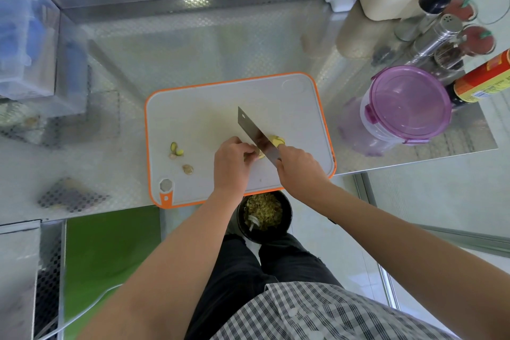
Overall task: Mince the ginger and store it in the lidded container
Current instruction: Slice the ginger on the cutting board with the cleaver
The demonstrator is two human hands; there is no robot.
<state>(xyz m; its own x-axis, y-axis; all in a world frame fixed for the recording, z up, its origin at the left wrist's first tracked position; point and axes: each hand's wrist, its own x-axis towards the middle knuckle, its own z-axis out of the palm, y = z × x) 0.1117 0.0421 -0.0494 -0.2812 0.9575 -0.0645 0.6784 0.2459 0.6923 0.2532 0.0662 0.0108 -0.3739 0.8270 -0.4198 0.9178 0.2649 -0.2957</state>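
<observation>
On the cutting board, the left hand pins the ginger with curled fingers. These and the cleaver blade hide most of it. The right hand is clenched round the cleaver's unseen handle. The lidded container stands on the counter, right of the board.

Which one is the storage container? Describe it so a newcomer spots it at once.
Find the orange-rimmed cutting board on the steel counter. Just right of it stands a wide, clear round tub. Unlike the slim bottle and shaker behind it, it has a purple clip-on lid.
</observation>
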